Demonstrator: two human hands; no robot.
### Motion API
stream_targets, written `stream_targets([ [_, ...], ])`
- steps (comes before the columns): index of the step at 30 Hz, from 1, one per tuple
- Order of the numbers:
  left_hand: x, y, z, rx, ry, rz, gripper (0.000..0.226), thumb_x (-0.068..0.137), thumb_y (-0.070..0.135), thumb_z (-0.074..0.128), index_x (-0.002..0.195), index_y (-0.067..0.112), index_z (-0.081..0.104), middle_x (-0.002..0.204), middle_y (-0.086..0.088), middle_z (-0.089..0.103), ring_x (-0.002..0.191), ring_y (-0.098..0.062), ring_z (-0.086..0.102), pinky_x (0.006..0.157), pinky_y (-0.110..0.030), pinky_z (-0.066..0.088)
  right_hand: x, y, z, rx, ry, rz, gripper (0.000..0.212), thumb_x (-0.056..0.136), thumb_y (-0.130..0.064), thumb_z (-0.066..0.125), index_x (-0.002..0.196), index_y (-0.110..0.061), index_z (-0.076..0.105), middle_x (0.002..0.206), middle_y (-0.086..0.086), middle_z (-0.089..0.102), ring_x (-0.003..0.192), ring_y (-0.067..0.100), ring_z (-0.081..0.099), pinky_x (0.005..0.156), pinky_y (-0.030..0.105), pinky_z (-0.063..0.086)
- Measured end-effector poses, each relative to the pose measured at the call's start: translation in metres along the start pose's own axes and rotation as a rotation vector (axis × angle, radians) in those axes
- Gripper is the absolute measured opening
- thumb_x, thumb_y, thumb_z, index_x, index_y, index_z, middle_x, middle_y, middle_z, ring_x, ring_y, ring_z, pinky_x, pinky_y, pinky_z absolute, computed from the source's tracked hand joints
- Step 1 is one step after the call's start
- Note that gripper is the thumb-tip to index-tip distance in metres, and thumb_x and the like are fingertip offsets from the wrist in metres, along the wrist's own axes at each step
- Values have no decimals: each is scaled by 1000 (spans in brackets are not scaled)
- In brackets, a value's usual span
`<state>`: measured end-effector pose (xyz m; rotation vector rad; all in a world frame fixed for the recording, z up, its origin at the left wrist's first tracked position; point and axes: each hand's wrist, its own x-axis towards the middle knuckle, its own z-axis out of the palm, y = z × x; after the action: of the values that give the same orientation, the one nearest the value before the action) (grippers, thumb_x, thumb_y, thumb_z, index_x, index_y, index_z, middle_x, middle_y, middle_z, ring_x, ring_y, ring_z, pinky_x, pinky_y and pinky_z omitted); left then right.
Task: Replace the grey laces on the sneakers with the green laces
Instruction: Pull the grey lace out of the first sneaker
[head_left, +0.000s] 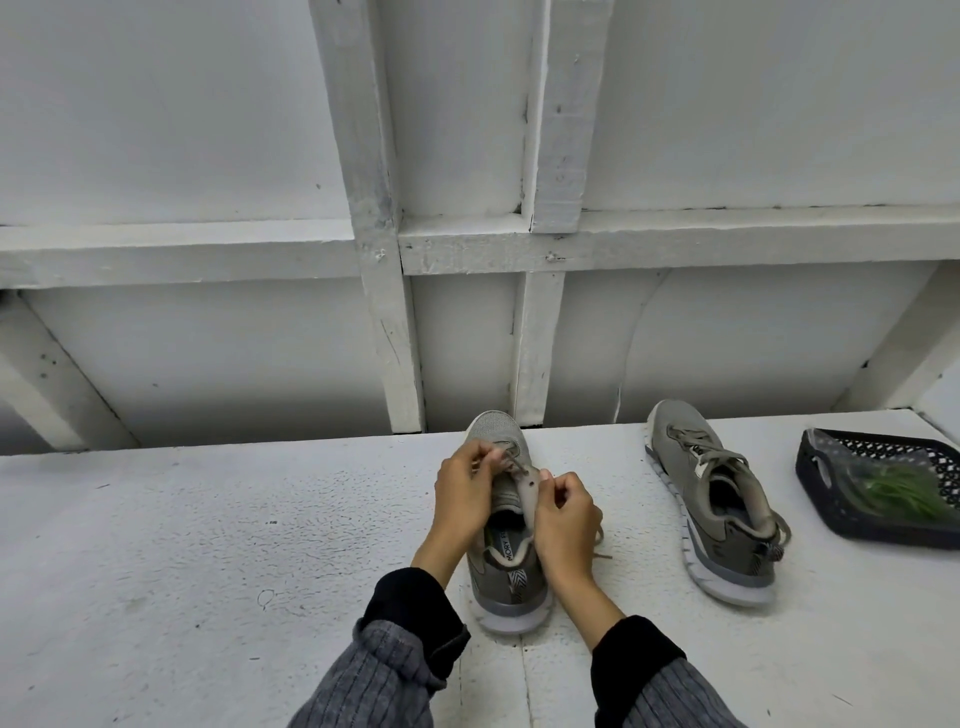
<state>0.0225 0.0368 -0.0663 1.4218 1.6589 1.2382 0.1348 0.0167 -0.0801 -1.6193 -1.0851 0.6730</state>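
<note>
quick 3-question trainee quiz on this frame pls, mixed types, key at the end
1. True or false: the sneaker on the right is already stripped of its grey lace.
2. Where are the green laces? A) threaded in the near sneaker B) in a clear bag in the dark basket C) in the left hand
3. Fill in: both hands work on the ____ end of the sneaker in the middle.

Key
1. False: its grey lace is still threaded.
2. B.
3. Toe: the left hand pinches the grey lace there, and the right hand grips the eyelet flap beside it.
</note>
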Motion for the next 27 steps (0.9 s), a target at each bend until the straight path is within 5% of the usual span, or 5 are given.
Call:
stream_targets([
  [6, 9, 23, -19, -839, 226, -251, 26, 105, 15, 35, 83, 10, 49, 65, 2, 63, 62, -13, 62, 65, -21, 53, -1, 0, -2, 2, -14, -18, 36, 96, -24, 56, 63, -13, 45, 57, 1, 54, 53, 14, 46, 50, 13, 35],
  [8, 14, 24, -27, -848, 277, -278, 26, 105, 13, 34, 83, 13, 47, 61, 1, 45, 49, -10, 43, 52, -21, 50, -1, -1, -2, 14, -16, -21, 37, 96, -23, 57, 63, -12, 45, 56, 2, 52, 53, 13, 44, 51, 12, 36],
  [11, 7, 25, -33, -525, 172, -186, 22, 102, 14, 41, 84, 15, 53, 62, 2, 39, 51, -10, 35, 42, -16, 33, -1, -1, -2, 32, -19, -16, 35, 96, -22, 57, 64, -10, 46, 57, 2, 53, 54, 12, 44, 52, 10, 36],
  [18, -2, 14, -24, 684, -145, 190, 22, 91, 49, 58, 101, 33, 70, 93, 11, 64, 93, -12, 60, 71, -28, 43, 0, 2, 1, 38, -23, -22, 36, 96, -21, 57, 62, -16, 44, 58, -2, 53, 56, 11, 46, 51, 18, 33],
  [27, 9, 19, -23, -501, 89, -234, 26, 101, 27, 48, 84, 14, 61, 88, 3, 68, 77, -10, 59, 61, -20, 49, 3, 8, 3, 34, -50, -28, 37, 97, -24, 55, 63, -18, 42, 57, -2, 51, 54, 9, 45, 54, 25, 35],
])
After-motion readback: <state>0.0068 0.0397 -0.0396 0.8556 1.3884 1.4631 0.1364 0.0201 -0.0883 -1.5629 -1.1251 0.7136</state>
